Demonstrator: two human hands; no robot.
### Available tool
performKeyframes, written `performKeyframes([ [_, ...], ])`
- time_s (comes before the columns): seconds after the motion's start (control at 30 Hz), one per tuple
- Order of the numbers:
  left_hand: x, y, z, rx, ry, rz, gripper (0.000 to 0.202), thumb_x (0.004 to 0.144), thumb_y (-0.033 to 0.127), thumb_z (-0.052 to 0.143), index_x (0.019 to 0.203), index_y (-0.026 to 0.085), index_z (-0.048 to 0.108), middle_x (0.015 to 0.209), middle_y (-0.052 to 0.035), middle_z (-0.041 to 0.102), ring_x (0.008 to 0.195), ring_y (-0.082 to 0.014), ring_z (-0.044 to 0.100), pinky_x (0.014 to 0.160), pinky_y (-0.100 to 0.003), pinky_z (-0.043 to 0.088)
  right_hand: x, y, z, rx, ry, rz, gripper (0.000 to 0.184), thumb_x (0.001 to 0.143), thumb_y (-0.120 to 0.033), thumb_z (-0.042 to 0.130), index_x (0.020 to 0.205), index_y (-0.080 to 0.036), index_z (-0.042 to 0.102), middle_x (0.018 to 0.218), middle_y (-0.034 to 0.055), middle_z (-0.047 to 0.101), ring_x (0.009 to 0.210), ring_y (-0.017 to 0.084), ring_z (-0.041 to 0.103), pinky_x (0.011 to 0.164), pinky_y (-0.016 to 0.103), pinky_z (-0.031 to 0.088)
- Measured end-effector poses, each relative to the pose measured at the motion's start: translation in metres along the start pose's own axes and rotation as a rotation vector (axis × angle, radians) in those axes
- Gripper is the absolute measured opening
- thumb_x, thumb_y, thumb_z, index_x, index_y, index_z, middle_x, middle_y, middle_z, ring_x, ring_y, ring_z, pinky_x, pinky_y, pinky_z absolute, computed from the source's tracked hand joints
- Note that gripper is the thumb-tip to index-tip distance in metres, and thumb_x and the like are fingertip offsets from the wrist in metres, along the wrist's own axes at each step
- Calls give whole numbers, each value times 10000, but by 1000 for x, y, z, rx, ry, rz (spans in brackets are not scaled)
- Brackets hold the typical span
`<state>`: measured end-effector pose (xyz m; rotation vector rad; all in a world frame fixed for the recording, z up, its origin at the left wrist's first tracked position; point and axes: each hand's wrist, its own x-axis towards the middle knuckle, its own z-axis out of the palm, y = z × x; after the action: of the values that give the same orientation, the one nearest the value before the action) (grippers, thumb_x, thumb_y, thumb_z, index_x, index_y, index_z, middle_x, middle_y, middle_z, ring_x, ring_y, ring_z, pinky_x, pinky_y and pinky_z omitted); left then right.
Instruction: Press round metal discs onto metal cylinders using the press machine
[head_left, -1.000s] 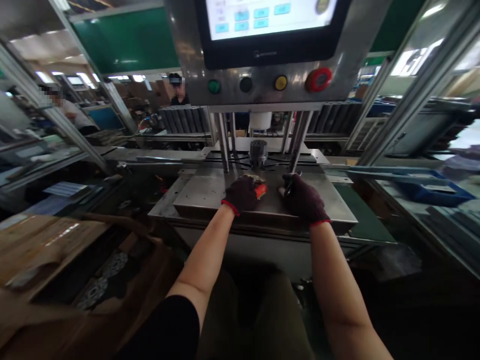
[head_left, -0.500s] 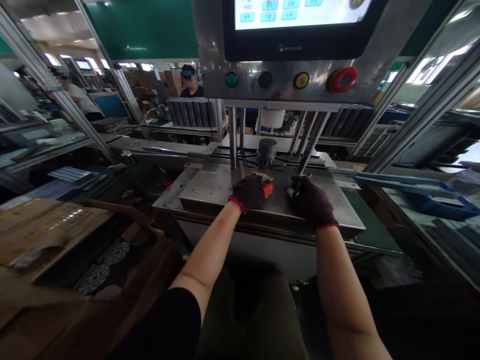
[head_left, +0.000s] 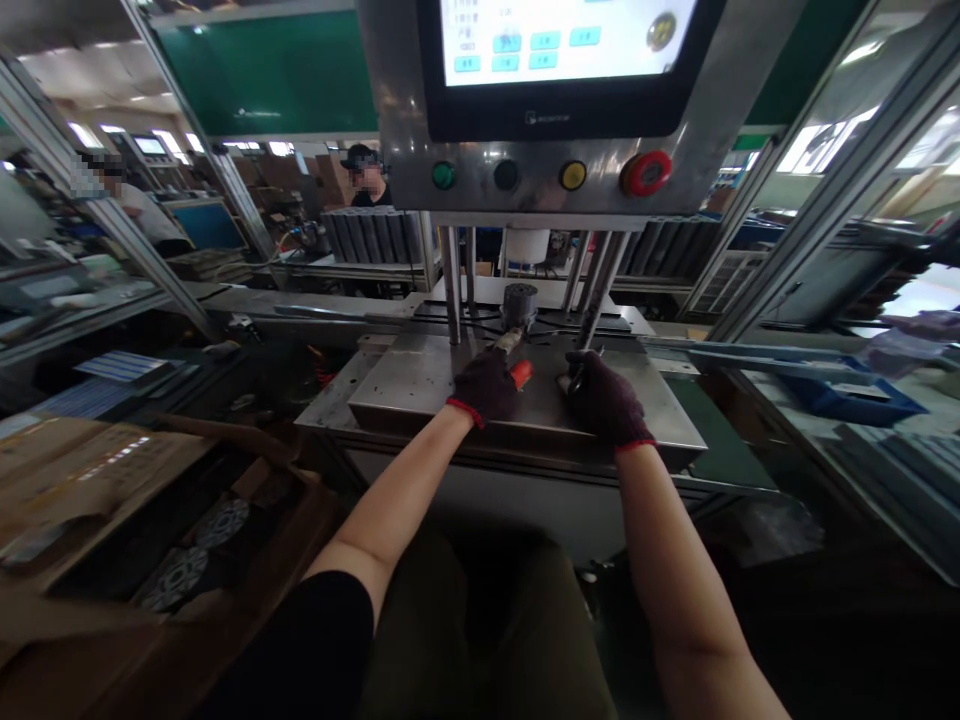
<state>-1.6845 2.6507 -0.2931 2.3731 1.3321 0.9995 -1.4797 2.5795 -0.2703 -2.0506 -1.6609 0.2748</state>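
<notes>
My left hand, in a dark knit glove with a red cuff, is shut around an orange-handled tool. Its pale tip points up toward a round metal press head and stays a little short of it. My right hand, in a matching glove, grips a small dark metal tool, possibly pliers, with its end partly hidden by the fingers. Both hands rest just above a raised stainless steel plate.
Steel guide columns stand beside the press head, below a touchscreen and a row of buttons. A cardboard box holding round metal parts lies at lower left. A blue tray sits at right. A co-worker stands behind the machine.
The pale tip of the orange-handled tool now sticks out farther past my left hand, toward the press head. My view has shifted slightly between frames.
</notes>
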Motion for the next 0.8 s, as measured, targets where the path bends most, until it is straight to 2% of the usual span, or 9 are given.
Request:
performKeyframes([
  [0.1,16,6,-20,91,126,91,560,1055,327,704,1600,211,647,1656,-149,647,1627,-337,533,1395,-516,409,-1,-2,-1,13,-7,3,516,1040,-418,682,1545,-314,657,1296,90,839,1228,333,789,978,416,609],
  [0.2,45,21,-53,260,270,187,587,1017,367,757,1570,188,673,1754,-157,532,1755,-376,299,1470,-585,212,-1,-2,0,-1,-6,-9,506,1057,-404,667,1554,-309,651,1319,97,834,1251,334,785,991,413,601],
  [0.33,87,38,-88,330,328,290,689,927,344,840,1578,196,667,1835,-136,417,1798,-445,82,1462,-691,58,0,0,1,-21,-14,-32,536,1076,-422,644,1596,-293,614,1328,120,829,1233,342,793,983,419,597],
  [0.43,106,42,-97,362,324,301,687,911,323,861,1559,202,666,1888,-117,323,1792,-475,78,1434,-747,22,1,2,2,-30,-9,-48,528,1077,-420,642,1590,-299,615,1311,111,834,1226,331,795,985,409,595],
  [0.53,113,42,-99,441,304,315,620,941,291,843,1528,177,677,1908,-103,277,1787,-447,124,1447,-697,53,1,2,3,-34,-10,-44,513,1079,-421,644,1579,-307,625,1294,104,839,1224,325,796,973,399,594],
  [0.67,116,39,-103,403,307,345,523,1010,369,805,1474,157,694,1864,-97,374,1779,-417,145,1454,-637,153,2,4,5,-23,7,-50,500,1081,-423,649,1567,-310,636,1274,103,844,1199,326,804,947,387,592],
  [0.8,124,38,-109,425,315,313,469,985,322,802,1432,204,726,1810,-55,479,1726,-381,290,1451,-623,214,2,3,5,-9,0,-48,499,1075,-410,658,1564,-313,632,1301,101,839,1229,327,795,969,391,588],
])
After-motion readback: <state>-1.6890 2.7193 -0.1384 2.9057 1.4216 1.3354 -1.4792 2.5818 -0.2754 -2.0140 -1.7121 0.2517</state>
